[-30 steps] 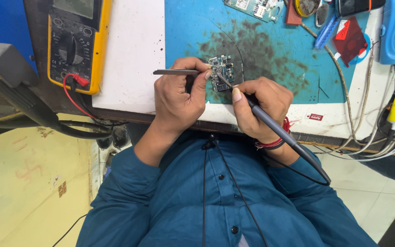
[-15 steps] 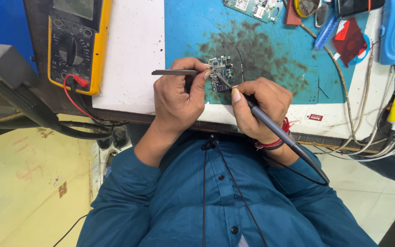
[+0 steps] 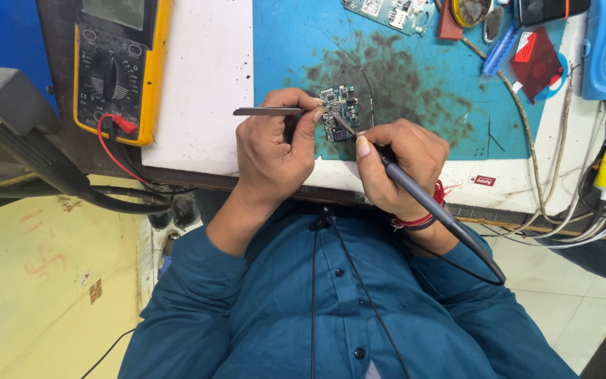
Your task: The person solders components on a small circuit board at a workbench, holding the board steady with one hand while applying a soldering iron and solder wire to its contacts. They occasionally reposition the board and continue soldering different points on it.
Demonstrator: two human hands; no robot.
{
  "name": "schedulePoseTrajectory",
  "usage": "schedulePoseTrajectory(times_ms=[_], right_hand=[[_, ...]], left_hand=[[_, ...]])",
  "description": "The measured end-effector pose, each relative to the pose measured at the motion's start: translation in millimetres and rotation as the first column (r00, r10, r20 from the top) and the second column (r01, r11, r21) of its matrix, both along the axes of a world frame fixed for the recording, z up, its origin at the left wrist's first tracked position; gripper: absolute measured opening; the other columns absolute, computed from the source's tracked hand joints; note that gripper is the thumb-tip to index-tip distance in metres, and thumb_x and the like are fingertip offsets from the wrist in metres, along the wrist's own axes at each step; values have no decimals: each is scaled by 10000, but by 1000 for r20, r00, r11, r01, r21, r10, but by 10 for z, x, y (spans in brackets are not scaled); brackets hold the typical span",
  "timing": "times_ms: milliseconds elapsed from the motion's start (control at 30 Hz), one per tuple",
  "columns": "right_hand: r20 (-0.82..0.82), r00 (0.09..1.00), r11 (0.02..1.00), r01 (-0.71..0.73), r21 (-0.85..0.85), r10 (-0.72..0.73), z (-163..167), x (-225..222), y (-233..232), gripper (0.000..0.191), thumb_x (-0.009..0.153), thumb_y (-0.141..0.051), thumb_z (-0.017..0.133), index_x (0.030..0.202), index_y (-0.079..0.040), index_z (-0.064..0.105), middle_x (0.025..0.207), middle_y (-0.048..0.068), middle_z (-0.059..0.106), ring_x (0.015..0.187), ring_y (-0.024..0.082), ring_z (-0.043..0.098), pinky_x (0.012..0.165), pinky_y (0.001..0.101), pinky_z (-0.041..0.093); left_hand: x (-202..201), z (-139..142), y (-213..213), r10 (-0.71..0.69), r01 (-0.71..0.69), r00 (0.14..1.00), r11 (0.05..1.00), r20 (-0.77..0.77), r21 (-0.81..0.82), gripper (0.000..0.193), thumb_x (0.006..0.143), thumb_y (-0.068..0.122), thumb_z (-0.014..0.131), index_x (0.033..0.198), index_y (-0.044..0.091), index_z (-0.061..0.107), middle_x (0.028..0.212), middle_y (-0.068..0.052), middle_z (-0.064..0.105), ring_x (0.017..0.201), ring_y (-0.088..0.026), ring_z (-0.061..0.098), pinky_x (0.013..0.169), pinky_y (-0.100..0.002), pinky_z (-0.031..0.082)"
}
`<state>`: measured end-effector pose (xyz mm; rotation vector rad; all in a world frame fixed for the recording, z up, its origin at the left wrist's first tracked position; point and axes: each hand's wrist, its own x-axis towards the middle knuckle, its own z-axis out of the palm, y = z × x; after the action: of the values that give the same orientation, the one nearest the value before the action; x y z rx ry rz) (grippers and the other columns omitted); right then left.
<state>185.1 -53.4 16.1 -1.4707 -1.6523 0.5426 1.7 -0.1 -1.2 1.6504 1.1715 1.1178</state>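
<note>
I'm mid-solder: my left hand [image 3: 275, 151] pinches tweezers [image 3: 268, 111] at the small circuit board [image 3: 338, 116] lying on the blue mat [image 3: 415, 77], my right hand [image 3: 405, 165] grips the soldering iron [image 3: 429, 203], tip on the board. Next calls for a steady tip.

Blue circuit board [image 3: 338, 112] on a teal mat [image 3: 415, 84] smudged black; yellow-cased multimeter [image 3: 117, 67]; grey soldering iron [image 3: 422, 200]; teal shirt [image 3: 331, 309].
</note>
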Motion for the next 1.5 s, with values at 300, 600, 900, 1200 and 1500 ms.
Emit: schedulePoseTrajectory(times_ms=[300, 600, 900, 1200, 1500], right_hand=[[-3, 1000, 1000, -2, -1, 2, -7, 9, 1, 58, 919, -31, 719, 892, -19, 669, 747, 99, 620, 643, 245, 596, 576, 332, 424], [-5, 1000, 1000, 3, -6, -3, -7, 5, -1, 61, 917, -34, 720, 888, -25, 666, 750, 99, 623, 649, 246, 603, 578, 329, 429], [8, 1000, 1000, 7, 0, -7, -2, 2, 5, 65, 909, -28, 725, 881, -20, 667, 737, 100, 617, 637, 248, 597, 571, 334, 423], [1, 1000, 1000, 15, -2, -15, -7, -5, -5, 61, 908, -29, 731, 892, -23, 672, 746, 100, 623, 643, 247, 603, 571, 329, 426], [14, 1000, 1000, 10, -5, -10, -14, 1, -4, 56, 911, -33, 739, 893, -27, 686, 735, 96, 617, 640, 248, 603, 574, 331, 425]], left_hand=[[1, -4, -4, 0, 0, 1000, 1000, 1, 12, 95, 1031, 27, 709, 1084, 32, 631, 962, -65, 735, 748, -107, 707, 654, -248, 549], [0, 1, -5, 6, -6, 1000, 1000, 6, -5, 94, 1032, 23, 710, 1084, 33, 633, 959, -61, 741, 743, -104, 709, 661, -248, 553], [-2, 2, -4, 3, -3, 1000, 1000, -2, 4, 91, 1030, 25, 707, 1080, 32, 632, 950, -67, 738, 730, -106, 706, 646, -248, 547], [-7, -1, -2, -2, 2, 1000, 1000, -13, 16, 92, 1031, 29, 703, 1082, 33, 627, 957, -73, 742, 713, -106, 697, 631, -253, 540], [-8, 3, -1, -4, 4, 1000, 1000, -4, 13, 92, 1033, 30, 701, 1085, 34, 625, 961, -67, 741, 743, -112, 717, 654, -254, 557]])
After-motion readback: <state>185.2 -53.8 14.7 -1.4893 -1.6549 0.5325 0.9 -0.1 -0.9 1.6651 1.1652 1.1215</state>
